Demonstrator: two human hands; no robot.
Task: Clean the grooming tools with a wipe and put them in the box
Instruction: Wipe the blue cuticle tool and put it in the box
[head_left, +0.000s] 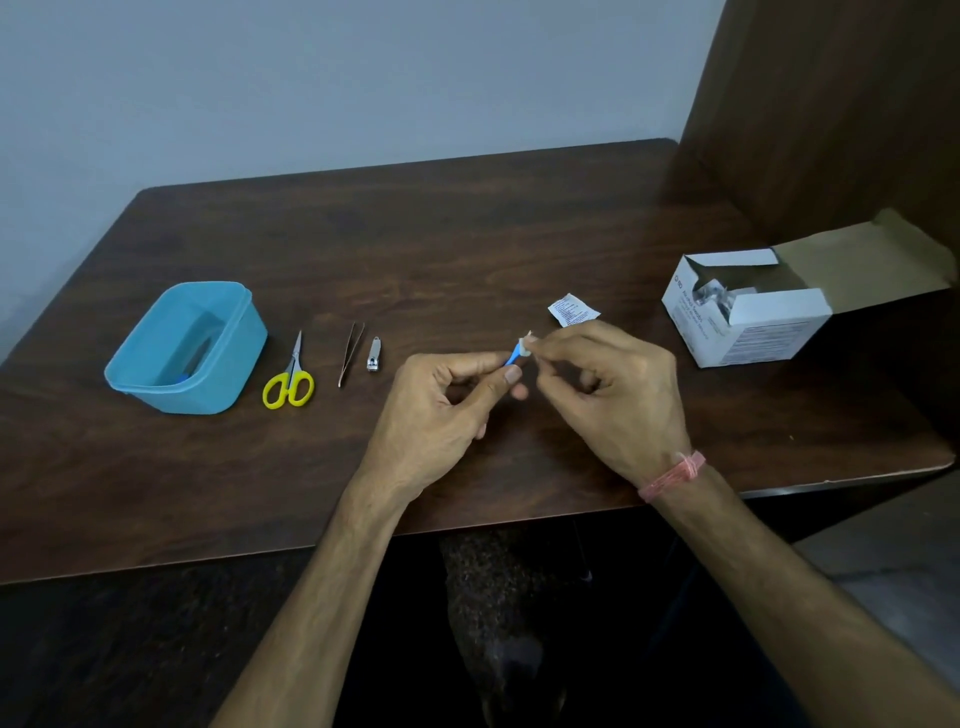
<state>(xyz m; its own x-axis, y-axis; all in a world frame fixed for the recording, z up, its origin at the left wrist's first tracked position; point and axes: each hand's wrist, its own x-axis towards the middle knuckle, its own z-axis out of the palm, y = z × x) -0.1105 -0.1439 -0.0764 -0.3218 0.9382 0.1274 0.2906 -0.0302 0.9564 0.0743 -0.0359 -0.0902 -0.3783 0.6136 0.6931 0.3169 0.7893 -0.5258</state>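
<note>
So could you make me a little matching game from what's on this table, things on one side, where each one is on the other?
Things:
1. scissors
2. torn wrapper
3. cardboard box
4. small blue tool

Places:
A. pinched in the left hand
B. far right, flap open
C. just right of the blue tub
D. flat on the table, just beyond the right hand

Pairs: 1-C, 2-D, 3-B, 4-A

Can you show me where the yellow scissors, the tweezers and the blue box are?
yellow scissors (289, 385): head view, on the yellow handles.
tweezers (350, 353): head view, middle of the arms.
blue box (236, 338): head view, on its right wall.
</note>
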